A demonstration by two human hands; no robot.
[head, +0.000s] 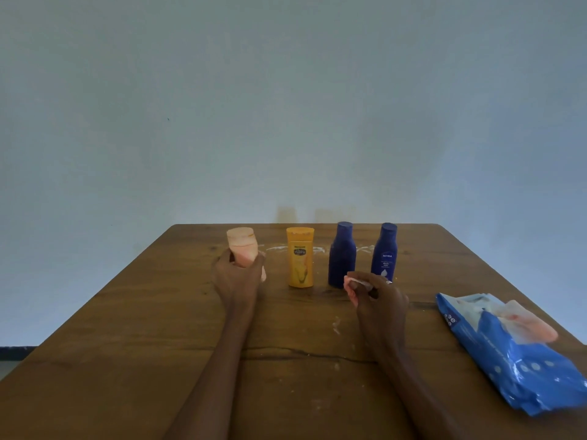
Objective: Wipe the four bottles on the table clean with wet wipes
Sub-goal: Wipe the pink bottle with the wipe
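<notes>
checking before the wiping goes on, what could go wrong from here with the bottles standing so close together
1. The left hand grips the pink bottle low, so hard wiping near the cap might tip it into the yellow Vaseline bottle.
2. The right hand pinches a small wet wipe right in front of the plain blue bottle and the Nivea bottle; a sweep could knock one over.
</notes>
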